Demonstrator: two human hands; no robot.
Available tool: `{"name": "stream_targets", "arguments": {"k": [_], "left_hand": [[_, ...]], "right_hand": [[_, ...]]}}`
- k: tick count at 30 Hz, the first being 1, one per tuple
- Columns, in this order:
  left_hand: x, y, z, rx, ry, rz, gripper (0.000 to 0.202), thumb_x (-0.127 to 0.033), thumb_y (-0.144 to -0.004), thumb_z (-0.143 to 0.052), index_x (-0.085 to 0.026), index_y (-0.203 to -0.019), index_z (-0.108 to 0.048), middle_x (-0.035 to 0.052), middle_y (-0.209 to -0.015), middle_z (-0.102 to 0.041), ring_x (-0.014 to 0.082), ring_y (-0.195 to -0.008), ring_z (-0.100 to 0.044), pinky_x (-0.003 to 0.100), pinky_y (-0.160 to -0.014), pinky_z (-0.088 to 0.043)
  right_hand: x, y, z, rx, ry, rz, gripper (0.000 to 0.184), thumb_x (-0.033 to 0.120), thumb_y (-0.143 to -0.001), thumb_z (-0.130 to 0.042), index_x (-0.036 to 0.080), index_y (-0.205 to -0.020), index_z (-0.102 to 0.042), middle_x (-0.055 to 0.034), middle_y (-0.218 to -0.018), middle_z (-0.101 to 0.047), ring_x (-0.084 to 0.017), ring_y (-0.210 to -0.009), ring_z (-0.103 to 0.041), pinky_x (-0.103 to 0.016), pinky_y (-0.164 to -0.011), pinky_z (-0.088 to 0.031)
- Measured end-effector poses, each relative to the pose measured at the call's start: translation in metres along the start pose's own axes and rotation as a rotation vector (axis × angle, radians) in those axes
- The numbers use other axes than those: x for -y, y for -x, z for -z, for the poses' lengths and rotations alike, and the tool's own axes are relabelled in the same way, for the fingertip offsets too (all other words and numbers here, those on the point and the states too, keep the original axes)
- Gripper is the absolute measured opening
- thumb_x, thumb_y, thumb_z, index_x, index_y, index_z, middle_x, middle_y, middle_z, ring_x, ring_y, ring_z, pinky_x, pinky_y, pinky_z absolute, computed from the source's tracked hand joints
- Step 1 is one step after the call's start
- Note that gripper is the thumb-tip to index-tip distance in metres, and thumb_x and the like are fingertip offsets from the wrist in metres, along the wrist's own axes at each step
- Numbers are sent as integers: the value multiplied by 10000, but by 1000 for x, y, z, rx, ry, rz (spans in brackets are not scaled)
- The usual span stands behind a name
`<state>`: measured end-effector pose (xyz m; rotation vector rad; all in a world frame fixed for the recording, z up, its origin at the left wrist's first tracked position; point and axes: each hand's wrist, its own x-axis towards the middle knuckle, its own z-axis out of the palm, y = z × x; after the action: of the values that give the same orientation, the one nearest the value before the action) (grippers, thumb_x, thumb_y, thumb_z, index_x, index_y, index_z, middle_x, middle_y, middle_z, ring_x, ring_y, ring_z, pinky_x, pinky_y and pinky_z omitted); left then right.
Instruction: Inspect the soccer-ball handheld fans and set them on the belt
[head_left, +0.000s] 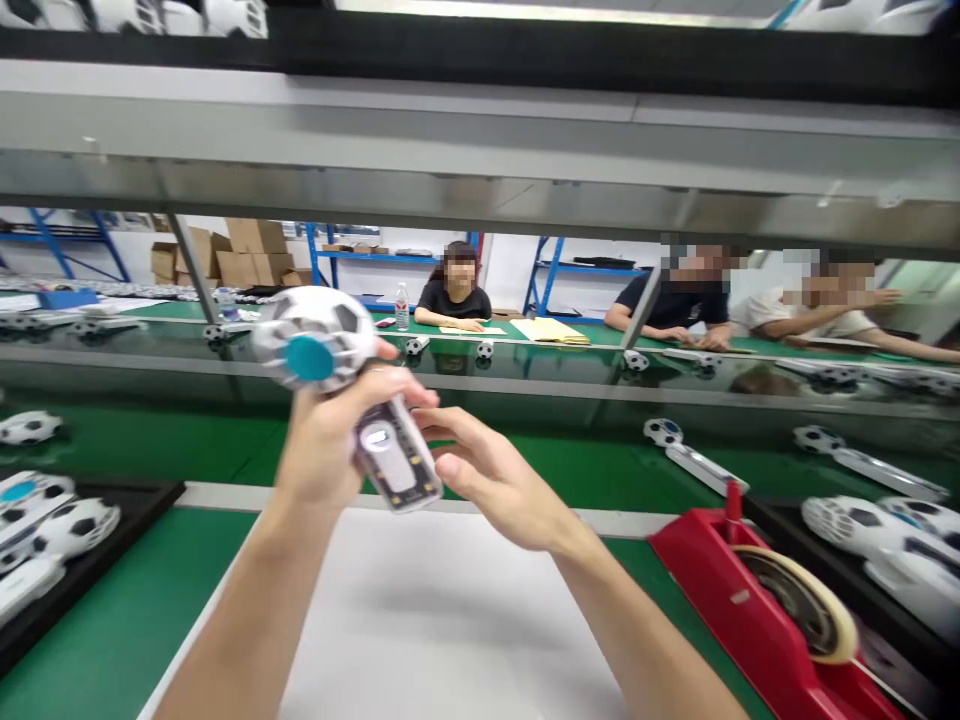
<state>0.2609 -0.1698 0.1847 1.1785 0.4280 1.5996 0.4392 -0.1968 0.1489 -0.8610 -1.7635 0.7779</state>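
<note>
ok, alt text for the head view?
A person's left hand holds a soccer-ball-patterned handheld fan by its grip, with the open right hand beside it. A red tape dispenser sits at right on a green workbench; a co-worker sits beyond.

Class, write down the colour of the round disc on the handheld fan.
The disc on the fan is teal, best seen in the head view.

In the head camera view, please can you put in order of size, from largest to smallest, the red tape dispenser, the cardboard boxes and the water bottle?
1. Red tape dispenser
2. Cardboard boxes
3. Water bottle
The dispenser is much nearer the camera, so its rank above the boxes is unsure.
</note>
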Motion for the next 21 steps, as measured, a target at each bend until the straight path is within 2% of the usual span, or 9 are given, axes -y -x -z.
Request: {"name": "stream_targets", "arguments": {"k": [2,4,8,13,19,21], "left_hand": [[13,-5,-8,23,-25,100,215,-219,-664,-820,-166,-804,-665,0,-677,-694,193,-675,-708,283,-611,-587],[23,-9,-11,48,-49,146,198,-222,-661,-831,-136,-727,-666,20,-683,-684,181,-672,-692,255,-572,-567],[32,-13,-9,85,-58,171,191,-229,-685,-814,-128,-667,-652,12,-628,-637,129,-562,-616,235,-520,-528],[36,-16,-7,92,-52,196,216,-234,-681,-815,-135,-639,-627,5,-590,-603,112,-523,-571,225,-483,-488],[41,-18,-7,96,-16,254,239,-255,-653,-835,-143,-636,-624,0,-581,-592,114,-522,-566,232,-481,-475],[41,-17,-8,102,-11,258,232,-242,-635,-839,-146,-632,-628,-3,-585,-594,112,-519,-563,232,-480,-471]], "right_hand": [[-7,-1,-16,99,-167,-42,437,441,-956,-594,170,-1298,-558,-123,-1325,-590,-243,-1176,-601,-364,-952,-525],[-14,-1,-26,109,-281,-77,401,419,-973,-581,160,-1278,-555,-123,-1297,-611,-235,-1146,-621,-356,-943,-533],[-22,-1,-25,194,-369,-115,432,337,-966,-617,172,-1351,-507,-111,-1348,-588,-229,-1205,-596,-360,-1008,-517],[-18,1,-17,242,-321,-173,448,312,-960,-625,166,-1362,-490,-120,-1339,-599,-237,-1197,-612,-384,-1005,-543],[-14,3,-20,221,-181,-197,413,269,-971,-568,151,-1354,-469,-153,-1353,-584,-261,-1157,-640,-442,-973,-570],[-12,4,-23,179,-114,-177,376,230,-958,-557,142,-1318,-489,-156,-1322,-604,-267,-1128,-655,-436,-945,-582]]}}
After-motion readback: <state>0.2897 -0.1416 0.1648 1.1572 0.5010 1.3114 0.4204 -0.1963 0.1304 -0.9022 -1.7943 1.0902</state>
